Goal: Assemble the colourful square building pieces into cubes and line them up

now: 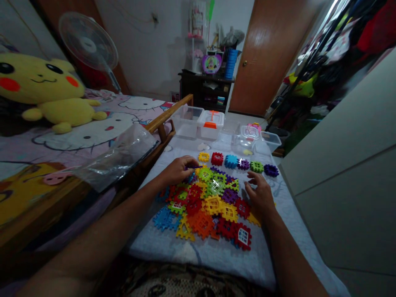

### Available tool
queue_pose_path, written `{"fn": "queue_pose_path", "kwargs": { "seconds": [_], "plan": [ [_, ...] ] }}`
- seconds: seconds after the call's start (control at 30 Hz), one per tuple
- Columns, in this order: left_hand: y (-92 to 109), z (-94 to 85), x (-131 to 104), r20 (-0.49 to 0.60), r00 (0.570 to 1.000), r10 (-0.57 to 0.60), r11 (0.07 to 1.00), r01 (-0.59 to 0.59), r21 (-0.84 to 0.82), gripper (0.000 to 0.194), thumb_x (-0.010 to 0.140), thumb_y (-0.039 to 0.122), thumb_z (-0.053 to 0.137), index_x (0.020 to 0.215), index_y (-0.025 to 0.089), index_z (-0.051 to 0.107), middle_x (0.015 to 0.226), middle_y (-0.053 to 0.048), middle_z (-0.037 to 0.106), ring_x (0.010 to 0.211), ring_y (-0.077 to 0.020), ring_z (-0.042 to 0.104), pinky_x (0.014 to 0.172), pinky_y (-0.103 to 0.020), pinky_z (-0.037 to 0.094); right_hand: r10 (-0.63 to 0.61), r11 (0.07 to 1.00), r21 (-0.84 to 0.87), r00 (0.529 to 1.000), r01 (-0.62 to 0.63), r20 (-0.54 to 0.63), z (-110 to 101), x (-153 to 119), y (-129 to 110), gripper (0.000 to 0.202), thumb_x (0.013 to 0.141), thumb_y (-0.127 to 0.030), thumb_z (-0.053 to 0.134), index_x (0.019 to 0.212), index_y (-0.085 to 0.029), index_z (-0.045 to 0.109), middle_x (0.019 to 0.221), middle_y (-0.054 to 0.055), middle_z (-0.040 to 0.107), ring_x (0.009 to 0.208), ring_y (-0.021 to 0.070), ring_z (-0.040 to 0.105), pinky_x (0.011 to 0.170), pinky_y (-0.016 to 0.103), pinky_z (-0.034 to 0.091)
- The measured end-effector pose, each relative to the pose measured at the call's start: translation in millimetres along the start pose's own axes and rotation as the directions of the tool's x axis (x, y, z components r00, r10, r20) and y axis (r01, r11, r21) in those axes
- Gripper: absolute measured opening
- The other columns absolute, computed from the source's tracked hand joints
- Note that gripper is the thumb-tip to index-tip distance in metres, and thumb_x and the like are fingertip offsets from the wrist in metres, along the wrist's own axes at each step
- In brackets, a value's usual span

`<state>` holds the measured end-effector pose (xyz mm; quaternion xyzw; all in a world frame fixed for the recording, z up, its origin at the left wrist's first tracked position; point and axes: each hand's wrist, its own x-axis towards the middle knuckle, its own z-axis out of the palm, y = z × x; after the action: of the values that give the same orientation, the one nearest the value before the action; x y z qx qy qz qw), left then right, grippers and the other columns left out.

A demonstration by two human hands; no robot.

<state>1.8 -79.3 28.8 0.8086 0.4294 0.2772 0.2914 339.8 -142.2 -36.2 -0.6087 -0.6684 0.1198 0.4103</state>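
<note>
My left hand (pixel 179 170) reaches over the upper left of a pile of plastic building pieces. Between its fingers is a thin purple interlocking piece (pixel 194 167), seen edge-on. My right hand (pixel 261 192) is by the pile's right side, fingers apart and curved, with nothing in them. The pile mixes notched flat pieces: an orange piece (pixel 202 224), a yellow window piece (pixel 213 204), green pieces (pixel 218 183), blue pieces (pixel 165 218) and red pieces (pixel 243 236). Beyond it stands a row of assembled cubes, among them a red cube (pixel 217 158) and a blue cube (pixel 231 161).
Behind the row are a lidded box with orange latches (pixel 211 126), a clear bin (pixel 187 121) and other clear containers. To the left, a wooden rail (pixel 168 113) edges a bed with a plastic bag (pixel 120 154) and a yellow plush toy (pixel 49 93). A white cabinet (pixel 343 136) borders the right.
</note>
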Motion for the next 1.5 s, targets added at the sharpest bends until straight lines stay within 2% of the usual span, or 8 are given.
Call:
{"fn": "queue_pose_path", "kwargs": {
  "seconds": [0.3, 0.5, 0.6, 0.77, 1.0, 1.27, 1.4, 1.5],
  "plan": [
    [17, 8.6, -21, 0.131, 0.981, 0.141, 0.990, -0.136, -0.047, 0.032, 0.084, 0.024, 0.060, 0.116, 0.022, 0.063, 0.120, -0.006, 0.063, 0.115, -0.0219, 0.059, 0.103, -0.037, 0.045, 0.005, 1.000, -0.001, 1.000, -0.005, 0.011, 1, -1, -2, 0.035, 0.084, -0.033, 0.056, 0.115, -0.017, 0.061, 0.104, 0.012, 0.065, 0.081, 0.0223, 0.063, 0.075, 0.042, 0.054],
    [-1, 9.3, -20, 0.257, 0.966, 0.034, 0.973, -0.091, 0.213, 0.061, 0.075, 0.030, 0.073, 0.133, 0.023, 0.054, 0.142, -0.010, 0.054, 0.136, -0.0291, 0.045, 0.116, -0.044, 0.031, 0.000, 1.000, 0.013, 1.000, 0.000, 0.023, 1, -1, -2, 0.032, 0.085, -0.032, 0.056, 0.113, -0.018, 0.061, 0.103, 0.011, 0.064, 0.081, 0.0221, 0.063, 0.074, 0.041, 0.055],
    [-4, 10.6, -16, 0.296, 0.954, -0.038, 0.954, -0.054, 0.294, 0.063, 0.075, 0.032, 0.073, 0.135, 0.022, 0.055, 0.142, -0.012, 0.055, 0.134, -0.0309, 0.047, 0.115, -0.045, 0.032, 0.002, 1.000, 0.012, 1.000, -0.002, 0.029, 1, -1, -2, 0.032, 0.084, -0.031, 0.056, 0.113, -0.018, 0.061, 0.102, 0.011, 0.065, 0.080, 0.0218, 0.064, 0.074, 0.041, 0.055],
    [8, 4.6, -14, 0.295, 0.955, -0.043, 0.936, -0.065, 0.347, 0.059, 0.075, 0.033, 0.071, 0.132, 0.022, 0.057, 0.132, -0.010, 0.061, 0.125, -0.0291, 0.054, 0.109, -0.039, 0.038, 0.007, 1.000, 0.005, 1.000, -0.007, 0.016, 0, -1, -3, 0.033, 0.084, -0.032, 0.056, 0.112, -0.017, 0.062, 0.103, 0.012, 0.065, 0.081, 0.0223, 0.064, 0.074, 0.041, 0.054],
    [11, -16.4, -18, 0.301, 0.952, -0.049, 0.933, -0.064, 0.354, 0.079, 0.071, 0.034, 0.074, 0.142, 0.017, 0.044, 0.133, -0.013, 0.056, 0.125, -0.0285, 0.050, 0.109, -0.037, 0.037, -0.008, 1.000, 0.009, 1.000, 0.008, 0.009, -1, -1, -4, 0.032, 0.083, -0.033, 0.057, 0.111, -0.017, 0.062, 0.101, 0.011, 0.066, 0.079, 0.0223, 0.064, 0.075, 0.041, 0.054],
    [16, -44.8, -24, 0.363, 0.928, -0.078, 0.955, -0.035, 0.293, 0.051, 0.071, 0.035, 0.071, 0.119, 0.020, 0.064, 0.115, -0.007, 0.059, 0.112, -0.0257, 0.056, 0.102, -0.034, 0.041, -0.007, 1.000, 0.007, 1.000, 0.007, 0.008, -1, -1, -3, 0.032, 0.084, -0.033, 0.056, 0.110, -0.018, 0.062, 0.101, 0.011, 0.066, 0.079, 0.0228, 0.064, 0.075, 0.041, 0.054],
    [20, -45.0, -16, 0.304, 0.951, -0.059, 0.974, -0.012, 0.227, 0.051, 0.071, 0.037, 0.072, 0.119, 0.022, 0.064, 0.114, -0.005, 0.060, 0.109, -0.0238, 0.058, 0.098, -0.032, 0.044, -0.009, 1.000, 0.008, 1.000, 0.008, 0.009, 0, -1, -4, 0.030, 0.084, -0.033, 0.056, 0.110, -0.019, 0.063, 0.102, 0.011, 0.066, 0.079, 0.0226, 0.064, 0.075, 0.042, 0.054],
    [25, -33.1, 5, 0.211, 0.977, -0.006, 0.977, -0.040, 0.210, 0.053, 0.071, 0.038, 0.074, 0.121, 0.022, 0.063, 0.118, -0.006, 0.060, 0.110, -0.0244, 0.058, 0.098, -0.034, 0.046, -0.010, 1.000, 0.001, 1.000, 0.010, 0.015, 1, -1, -4, 0.031, 0.084, -0.032, 0.056, 0.111, -0.018, 0.062, 0.102, 0.011, 0.066, 0.080, 0.0224, 0.064, 0.075, 0.041, 0.054]
  ]
}}
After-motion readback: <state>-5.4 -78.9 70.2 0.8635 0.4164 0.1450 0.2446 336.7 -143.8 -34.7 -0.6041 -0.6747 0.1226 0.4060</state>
